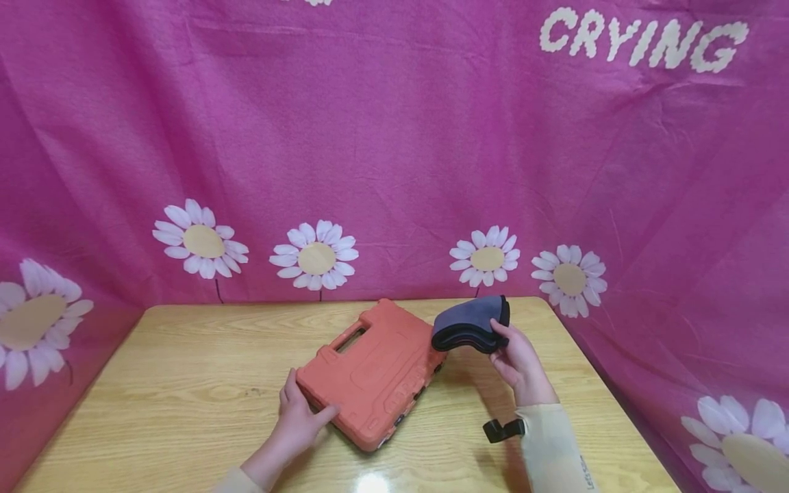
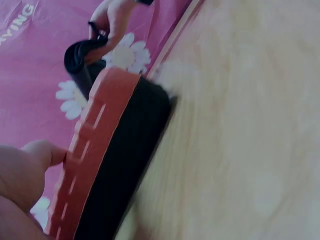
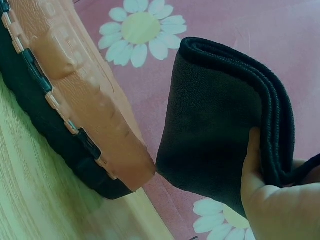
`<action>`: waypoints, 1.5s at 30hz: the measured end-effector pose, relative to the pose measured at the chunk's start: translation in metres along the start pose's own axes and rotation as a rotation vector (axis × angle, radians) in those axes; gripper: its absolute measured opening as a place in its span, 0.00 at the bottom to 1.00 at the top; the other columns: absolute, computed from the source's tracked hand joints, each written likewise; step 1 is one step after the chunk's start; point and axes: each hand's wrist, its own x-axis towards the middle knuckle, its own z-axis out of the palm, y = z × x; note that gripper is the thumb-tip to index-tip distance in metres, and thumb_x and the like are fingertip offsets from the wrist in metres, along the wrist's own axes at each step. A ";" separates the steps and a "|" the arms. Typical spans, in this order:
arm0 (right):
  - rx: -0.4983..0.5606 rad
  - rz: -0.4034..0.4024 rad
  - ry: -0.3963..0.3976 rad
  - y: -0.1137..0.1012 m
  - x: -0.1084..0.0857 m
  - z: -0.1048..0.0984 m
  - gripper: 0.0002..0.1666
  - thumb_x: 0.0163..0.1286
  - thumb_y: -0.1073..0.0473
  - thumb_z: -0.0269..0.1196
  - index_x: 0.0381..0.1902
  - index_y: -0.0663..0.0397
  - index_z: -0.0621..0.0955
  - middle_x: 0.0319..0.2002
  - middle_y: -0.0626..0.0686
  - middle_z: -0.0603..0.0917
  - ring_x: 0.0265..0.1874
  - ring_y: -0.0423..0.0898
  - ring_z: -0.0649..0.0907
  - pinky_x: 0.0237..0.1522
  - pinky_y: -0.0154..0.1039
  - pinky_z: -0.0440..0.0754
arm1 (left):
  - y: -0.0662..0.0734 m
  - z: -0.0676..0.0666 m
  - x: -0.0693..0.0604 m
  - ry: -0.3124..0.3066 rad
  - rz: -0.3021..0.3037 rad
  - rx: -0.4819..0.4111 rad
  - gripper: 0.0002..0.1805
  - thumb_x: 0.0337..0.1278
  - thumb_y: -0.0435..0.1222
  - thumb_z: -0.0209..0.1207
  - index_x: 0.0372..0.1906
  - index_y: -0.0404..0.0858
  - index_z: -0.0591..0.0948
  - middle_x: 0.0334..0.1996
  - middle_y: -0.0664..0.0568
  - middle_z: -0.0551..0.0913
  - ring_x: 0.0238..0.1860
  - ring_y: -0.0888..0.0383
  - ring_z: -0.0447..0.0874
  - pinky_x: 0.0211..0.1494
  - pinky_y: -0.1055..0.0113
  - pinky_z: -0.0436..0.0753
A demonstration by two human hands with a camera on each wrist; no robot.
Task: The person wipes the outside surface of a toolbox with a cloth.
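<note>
An orange plastic tool case (image 1: 376, 370) with a black underside lies at a slant on the wooden table, its carry handle facing the far left. My left hand (image 1: 298, 419) grips its near left corner, thumb on the lid and fingers along the side. In the left wrist view, part of that hand (image 2: 22, 185) touches the case's orange edge (image 2: 107, 110). Past the far right corner of the case, my right hand (image 1: 520, 363) pinches a folded grey-blue cloth (image 1: 471, 316) with black edging. The right wrist view shows the cloth's (image 3: 212, 110) stacked layers beside the case (image 3: 95, 105).
The light wooden table (image 1: 203, 370) carries the case. Dark latches (image 1: 401, 418) line the case's near right side. A pink curtain (image 1: 382, 157) with daisies rises behind and beside the table. A black strap (image 1: 502, 430) sticks out from the right sleeve.
</note>
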 end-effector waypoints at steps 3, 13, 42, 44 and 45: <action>-0.003 0.004 -0.001 0.000 0.000 0.000 0.11 0.84 0.59 0.46 0.60 0.48 0.66 0.35 0.43 0.89 0.38 0.33 0.88 0.48 0.27 0.86 | -0.002 -0.007 0.008 -0.050 0.016 -0.008 0.65 0.57 0.38 0.72 0.77 0.20 0.34 0.73 0.17 0.42 0.76 0.23 0.45 0.79 0.32 0.52; -0.004 -0.005 -0.004 0.000 0.000 -0.001 0.10 0.84 0.59 0.46 0.59 0.49 0.67 0.35 0.43 0.89 0.38 0.33 0.88 0.48 0.27 0.86 | -0.010 -0.026 0.039 -0.191 0.029 -0.033 0.63 0.59 0.37 0.71 0.80 0.26 0.34 0.78 0.22 0.39 0.80 0.27 0.39 0.82 0.36 0.46; -0.009 -0.005 0.007 0.001 0.000 -0.003 0.11 0.84 0.59 0.47 0.60 0.49 0.67 0.34 0.42 0.88 0.38 0.32 0.87 0.47 0.27 0.86 | -0.011 -0.049 0.089 -0.506 0.035 -0.124 0.61 0.62 0.32 0.67 0.82 0.34 0.32 0.83 0.33 0.36 0.83 0.34 0.34 0.84 0.43 0.43; -0.007 0.000 0.012 0.001 0.000 -0.003 0.11 0.84 0.59 0.47 0.60 0.49 0.67 0.34 0.42 0.88 0.38 0.32 0.87 0.47 0.27 0.86 | -0.011 -0.050 0.090 -0.511 0.033 -0.120 0.61 0.62 0.32 0.67 0.82 0.34 0.32 0.83 0.34 0.36 0.83 0.35 0.33 0.84 0.43 0.43; -0.007 -0.001 0.013 0.001 0.000 -0.003 0.11 0.84 0.59 0.46 0.60 0.50 0.67 0.33 0.42 0.88 0.38 0.32 0.87 0.47 0.27 0.86 | -0.011 -0.050 0.090 -0.510 0.033 -0.123 0.61 0.62 0.32 0.67 0.82 0.34 0.32 0.83 0.33 0.36 0.83 0.35 0.33 0.84 0.43 0.43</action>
